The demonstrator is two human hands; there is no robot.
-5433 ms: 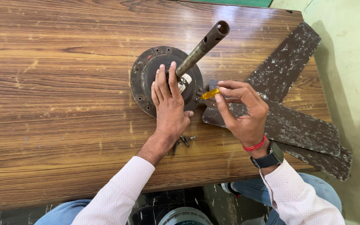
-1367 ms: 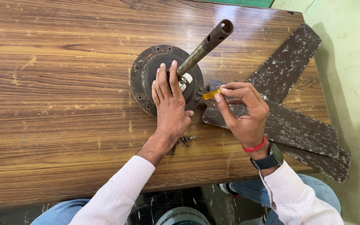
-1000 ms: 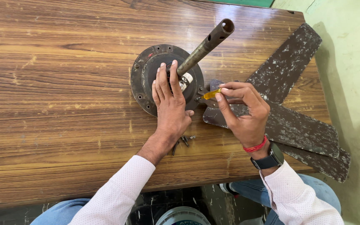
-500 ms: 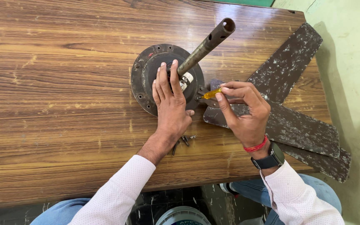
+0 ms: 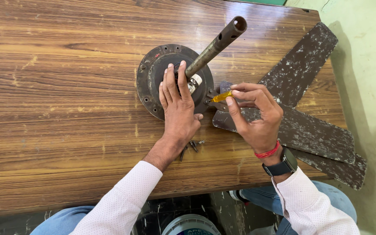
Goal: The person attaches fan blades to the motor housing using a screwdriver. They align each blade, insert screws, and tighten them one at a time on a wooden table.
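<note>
A round dark ceiling-fan motor (image 5: 153, 78) lies on the wooden table (image 5: 57, 100), its metal rod (image 5: 216, 45) standing up toward me. My left hand (image 5: 178, 109) rests flat on the motor housing, fingers spread beside the rod's base. My right hand (image 5: 255, 115) pinches a small screwdriver with a yellow handle (image 5: 221, 96), its tip at the motor's right rim where a fan blade (image 5: 297, 128) joins. Several loose screws (image 5: 192, 146) lie just below my left wrist.
Two more dusty brown fan blades (image 5: 299, 65) (image 5: 336, 167) fan out to the right, reaching past the table's right edge. A white bucket (image 5: 190, 224) stands on the floor under the table's front edge, between my knees.
Almost nothing differs: both hands keep their places on the motor and the screwdriver. The view has shifted slightly.
</note>
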